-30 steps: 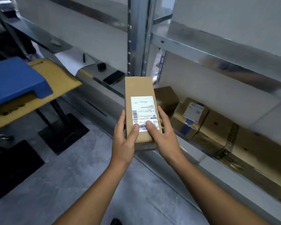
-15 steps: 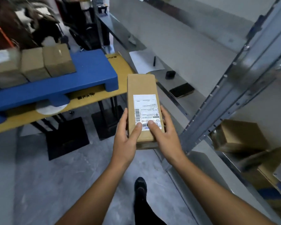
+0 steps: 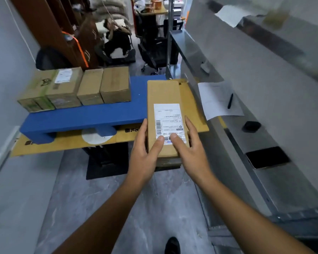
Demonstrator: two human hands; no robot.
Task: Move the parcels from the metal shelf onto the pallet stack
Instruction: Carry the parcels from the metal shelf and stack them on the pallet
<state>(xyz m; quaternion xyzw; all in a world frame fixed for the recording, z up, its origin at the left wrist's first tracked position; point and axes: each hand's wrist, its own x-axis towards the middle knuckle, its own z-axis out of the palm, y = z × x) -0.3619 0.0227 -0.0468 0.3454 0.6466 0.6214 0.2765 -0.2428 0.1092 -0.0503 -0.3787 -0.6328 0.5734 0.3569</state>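
Bare pallet [image 3: 138,107] right of parcels [image 3: 92,87]

White shipping label [image 3: 166,114] on top face of parcel [image 3: 163,92]: number line near btm edge, approx. "159-1…02-140", mid digits blurred. Vert. barcode at label's left side, small barcode w/ blue mark along btm. Rest of print too small to read. White label [image 3: 63,76] on carton [image 3: 66,92] on blue pallet [image 3: 81,116]: illegible. Black print [image 3: 130,129] on yellow cardboard sheet [image 3: 62,145] under pallet: blurred, unreadable.
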